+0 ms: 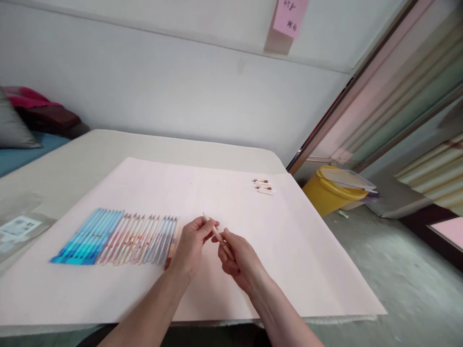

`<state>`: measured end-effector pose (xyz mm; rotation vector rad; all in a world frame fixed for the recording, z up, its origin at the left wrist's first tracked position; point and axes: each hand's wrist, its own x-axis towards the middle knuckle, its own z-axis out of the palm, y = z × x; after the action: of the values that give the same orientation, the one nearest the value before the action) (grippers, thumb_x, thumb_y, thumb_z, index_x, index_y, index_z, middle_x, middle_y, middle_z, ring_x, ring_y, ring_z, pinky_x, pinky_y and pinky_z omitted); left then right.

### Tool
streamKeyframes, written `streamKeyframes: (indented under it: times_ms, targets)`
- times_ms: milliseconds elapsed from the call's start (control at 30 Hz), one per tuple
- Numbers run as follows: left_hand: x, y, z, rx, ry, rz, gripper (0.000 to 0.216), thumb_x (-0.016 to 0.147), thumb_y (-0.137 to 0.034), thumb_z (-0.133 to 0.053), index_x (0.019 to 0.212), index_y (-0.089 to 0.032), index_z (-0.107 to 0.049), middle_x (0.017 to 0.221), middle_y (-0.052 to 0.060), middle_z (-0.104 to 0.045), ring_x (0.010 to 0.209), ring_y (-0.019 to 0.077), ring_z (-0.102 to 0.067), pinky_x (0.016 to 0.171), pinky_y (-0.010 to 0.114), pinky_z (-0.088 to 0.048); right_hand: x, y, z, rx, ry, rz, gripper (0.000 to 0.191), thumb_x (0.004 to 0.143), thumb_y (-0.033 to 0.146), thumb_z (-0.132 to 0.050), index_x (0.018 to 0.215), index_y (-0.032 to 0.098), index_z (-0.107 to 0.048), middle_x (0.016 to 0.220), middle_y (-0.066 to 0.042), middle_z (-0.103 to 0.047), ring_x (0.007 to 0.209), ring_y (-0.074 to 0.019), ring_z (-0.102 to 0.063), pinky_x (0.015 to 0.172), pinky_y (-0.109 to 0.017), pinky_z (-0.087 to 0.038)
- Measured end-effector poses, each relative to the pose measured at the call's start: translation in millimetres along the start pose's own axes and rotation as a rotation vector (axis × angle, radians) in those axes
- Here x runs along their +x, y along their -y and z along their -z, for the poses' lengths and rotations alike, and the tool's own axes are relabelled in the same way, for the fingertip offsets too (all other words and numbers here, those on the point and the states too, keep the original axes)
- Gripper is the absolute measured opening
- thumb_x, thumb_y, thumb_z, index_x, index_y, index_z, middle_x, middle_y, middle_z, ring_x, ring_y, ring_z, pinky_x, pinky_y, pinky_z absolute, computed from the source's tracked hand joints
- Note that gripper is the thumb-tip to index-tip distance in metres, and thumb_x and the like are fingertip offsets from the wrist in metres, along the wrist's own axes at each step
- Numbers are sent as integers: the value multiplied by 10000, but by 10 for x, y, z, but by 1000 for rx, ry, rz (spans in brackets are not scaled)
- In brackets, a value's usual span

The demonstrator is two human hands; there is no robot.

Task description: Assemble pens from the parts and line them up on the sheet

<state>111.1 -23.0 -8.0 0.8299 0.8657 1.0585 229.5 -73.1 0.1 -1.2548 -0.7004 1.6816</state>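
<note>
A slim pale pen is held at a slant between my two hands, its pointed tip up and to the left. My left hand pinches it near the tip. Lower down, the fingers of my right hand wrap round its barrel. Left of my hands lies a neat row of pens: blue pens at the far left, then clear pens with reddish marks, then greyish pens. An orange-brown pen at the row's right end is partly hidden by my left hand.
Small pen parts lie near the far right of the pale pink sheet covering the table. A clear plastic bag is at the left. A yellow bucket stands on the floor beyond the right edge. A white wall rises behind.
</note>
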Motion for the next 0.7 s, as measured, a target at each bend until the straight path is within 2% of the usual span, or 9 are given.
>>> streamKeyframes:
  times_ms: [67,133,233,333,400,467,600,700]
  targets:
    - [-11,-33,-13,-22,68,22,241,753,-356,-623,796,-125,-678,734,47,-608,613,106,-491,721,303,-423,12,13,36,167,100,-134,320,852,502,-431,838,201,-539,450,95,-385,342,-37,-94,363,-209,-66]
    - [-17,-56,-26,-41,118,41,246,765,-358,-609,812,-126,-677,788,60,-620,590,96,-480,678,292,-420,18,23,51,208,119,-145,279,839,463,-473,801,193,-532,438,100,-363,340,-33,-95,361,-207,-64]
    - [-10,-57,-34,-36,102,48,252,757,-380,-613,809,-141,-671,794,52,-613,619,109,-507,687,299,-424,18,18,29,56,18,8,293,822,454,-526,770,167,-561,455,88,-370,365,-31,-144,371,-206,-79]
    - [5,-32,-23,10,-6,28,229,711,-385,-659,740,-158,-653,745,22,-593,682,126,-535,762,315,-424,10,-6,-11,-204,-151,211,319,815,460,-551,727,155,-586,482,65,-399,423,-41,-252,397,-193,-153]
    - [12,-22,-11,36,-56,12,213,679,-363,-690,677,-157,-638,729,12,-584,702,125,-531,780,308,-419,2,-18,-25,-297,-196,268,320,806,457,-569,699,155,-586,489,58,-409,453,-48,-296,416,-190,-195]
    - [12,-27,0,33,-59,3,197,672,-340,-698,671,-150,-646,732,16,-585,710,126,-526,791,308,-418,-6,-16,-22,-259,-156,220,313,802,464,-569,734,159,-592,492,63,-406,432,-43,-264,401,-196,-171]
    - [0,-55,10,-1,72,27,234,737,-342,-635,839,-137,-682,714,30,-590,627,119,-517,760,331,-428,-9,18,12,-12,16,29,315,829,471,-513,817,166,-588,477,83,-370,381,-33,-143,373,-216,-77]
    - [-1,-42,12,-28,90,38,242,749,-355,-619,849,-142,-676,746,40,-594,633,123,-527,748,336,-433,3,25,12,-12,-7,50,296,829,445,-529,772,158,-581,465,81,-370,380,-30,-155,375,-212,-74]
